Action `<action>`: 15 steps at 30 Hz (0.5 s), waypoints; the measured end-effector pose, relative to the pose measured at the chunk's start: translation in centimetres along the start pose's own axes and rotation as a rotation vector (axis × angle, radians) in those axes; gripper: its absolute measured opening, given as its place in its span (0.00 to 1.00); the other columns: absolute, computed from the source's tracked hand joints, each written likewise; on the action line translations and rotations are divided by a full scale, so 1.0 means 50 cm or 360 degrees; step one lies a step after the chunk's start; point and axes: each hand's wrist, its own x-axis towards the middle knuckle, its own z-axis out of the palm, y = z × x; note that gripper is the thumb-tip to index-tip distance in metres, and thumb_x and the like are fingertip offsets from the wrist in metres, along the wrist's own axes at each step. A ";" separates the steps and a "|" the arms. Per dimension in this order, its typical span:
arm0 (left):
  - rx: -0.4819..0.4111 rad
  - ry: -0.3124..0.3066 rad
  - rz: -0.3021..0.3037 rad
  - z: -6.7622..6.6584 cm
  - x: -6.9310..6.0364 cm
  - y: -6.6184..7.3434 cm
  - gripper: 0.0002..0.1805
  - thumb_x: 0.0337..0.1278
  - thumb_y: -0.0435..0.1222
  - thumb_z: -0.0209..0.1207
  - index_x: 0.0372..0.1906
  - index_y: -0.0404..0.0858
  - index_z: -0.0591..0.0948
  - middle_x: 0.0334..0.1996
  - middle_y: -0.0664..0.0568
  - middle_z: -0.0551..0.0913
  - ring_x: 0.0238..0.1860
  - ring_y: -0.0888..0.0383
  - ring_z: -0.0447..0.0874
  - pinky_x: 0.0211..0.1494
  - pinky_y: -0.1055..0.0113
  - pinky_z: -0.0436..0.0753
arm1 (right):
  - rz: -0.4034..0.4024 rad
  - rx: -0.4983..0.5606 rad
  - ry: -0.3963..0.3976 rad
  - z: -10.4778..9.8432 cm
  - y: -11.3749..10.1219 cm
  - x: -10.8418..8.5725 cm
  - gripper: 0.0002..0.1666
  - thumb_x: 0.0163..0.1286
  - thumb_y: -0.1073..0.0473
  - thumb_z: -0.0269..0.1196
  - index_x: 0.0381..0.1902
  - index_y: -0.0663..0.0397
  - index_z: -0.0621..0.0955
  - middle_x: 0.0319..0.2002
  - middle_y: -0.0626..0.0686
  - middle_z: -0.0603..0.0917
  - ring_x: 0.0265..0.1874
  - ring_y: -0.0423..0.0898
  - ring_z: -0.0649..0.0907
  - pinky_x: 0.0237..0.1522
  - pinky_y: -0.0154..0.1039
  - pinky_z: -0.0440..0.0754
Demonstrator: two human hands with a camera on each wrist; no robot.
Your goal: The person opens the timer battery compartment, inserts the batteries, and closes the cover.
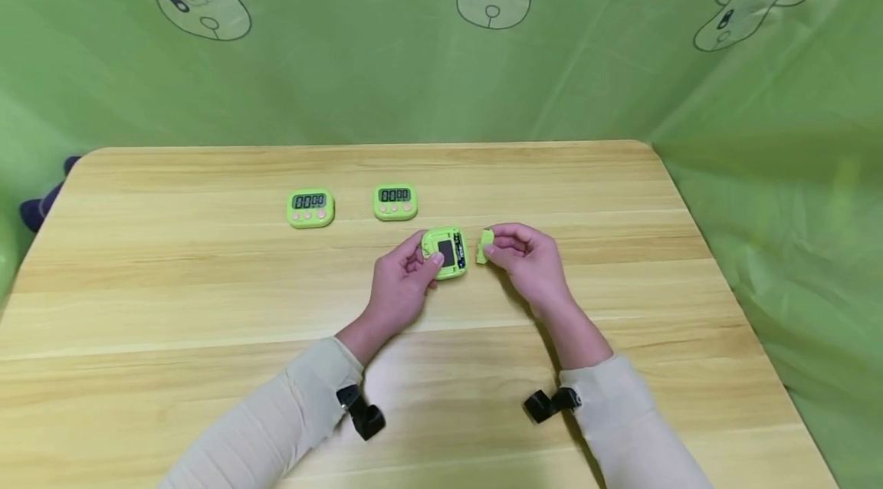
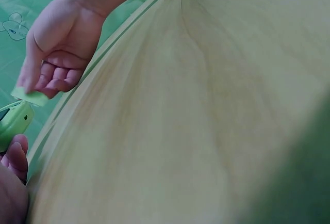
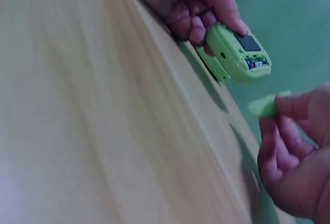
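Note:
My left hand [image 1: 402, 280] grips a green digital timer [image 1: 433, 237] with its back facing up, thumb across the case. A battery [image 1: 460, 250] shows in the timer's uncovered slot, beside a dark rectangular patch. Just right of it, my right hand [image 1: 530, 263] pinches a small green battery cover [image 1: 485, 245] between thumb and fingers. A narrow gap separates cover and timer. In the right wrist view the timer [image 3: 234, 53] is held above the table, and the cover [image 3: 264, 106] looks blurred. The left wrist view catches only the timer's edge [image 2: 18, 123].
Two more green timers lie face up farther back, one on the left [image 1: 310, 208] and one nearer the middle [image 1: 395, 202], both reading zeros. The wooden table [image 1: 172, 282] ends at a green curtain [image 1: 345, 75] behind and to the right.

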 end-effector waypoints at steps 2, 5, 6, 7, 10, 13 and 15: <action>0.0006 0.0001 0.0002 0.000 0.000 0.001 0.18 0.66 0.30 0.63 0.59 0.37 0.81 0.24 0.48 0.76 0.23 0.44 0.80 0.27 0.59 0.85 | -0.0009 0.0165 -0.0061 0.005 0.001 -0.005 0.20 0.60 0.76 0.68 0.51 0.71 0.81 0.37 0.56 0.83 0.36 0.44 0.83 0.44 0.34 0.85; 0.0011 0.0001 0.0002 -0.001 0.000 0.001 0.18 0.65 0.30 0.63 0.60 0.37 0.81 0.24 0.48 0.77 0.23 0.44 0.80 0.27 0.60 0.85 | -0.0036 0.0302 -0.0129 0.014 0.002 -0.011 0.21 0.60 0.78 0.67 0.53 0.75 0.80 0.37 0.55 0.84 0.36 0.44 0.84 0.44 0.36 0.86; 0.0012 0.0000 0.0000 -0.001 0.000 0.001 0.19 0.65 0.30 0.63 0.60 0.37 0.81 0.24 0.48 0.77 0.24 0.44 0.80 0.27 0.60 0.85 | -0.0047 0.0317 -0.0145 0.016 0.002 -0.012 0.21 0.60 0.78 0.67 0.53 0.75 0.79 0.37 0.55 0.84 0.36 0.44 0.84 0.44 0.36 0.86; 0.0014 -0.0002 0.0001 -0.001 0.000 0.002 0.19 0.65 0.30 0.63 0.60 0.37 0.81 0.24 0.48 0.77 0.24 0.44 0.80 0.27 0.60 0.85 | -0.0058 0.0315 -0.0149 0.019 0.003 -0.012 0.21 0.60 0.78 0.67 0.53 0.75 0.80 0.37 0.55 0.84 0.36 0.44 0.84 0.43 0.36 0.86; 0.0023 -0.0010 0.0000 -0.001 0.000 0.003 0.20 0.66 0.30 0.63 0.61 0.36 0.80 0.24 0.48 0.77 0.23 0.45 0.80 0.26 0.62 0.85 | -0.0103 0.0265 -0.0117 0.027 0.006 -0.012 0.19 0.60 0.75 0.69 0.50 0.74 0.82 0.36 0.56 0.86 0.35 0.44 0.85 0.41 0.35 0.86; 0.0016 -0.0016 -0.0005 -0.001 -0.001 0.003 0.20 0.66 0.30 0.63 0.61 0.36 0.80 0.24 0.48 0.77 0.23 0.45 0.80 0.26 0.63 0.84 | -0.0149 0.0201 -0.0067 0.033 0.009 -0.010 0.16 0.59 0.72 0.72 0.46 0.71 0.85 0.35 0.57 0.87 0.33 0.44 0.85 0.39 0.35 0.86; 0.0005 -0.0017 -0.0008 -0.001 -0.001 0.003 0.20 0.66 0.30 0.62 0.61 0.36 0.80 0.24 0.47 0.77 0.23 0.45 0.80 0.25 0.65 0.84 | -0.0193 0.0180 -0.0051 0.037 0.011 -0.010 0.15 0.58 0.71 0.73 0.44 0.70 0.86 0.34 0.59 0.87 0.32 0.45 0.85 0.38 0.35 0.87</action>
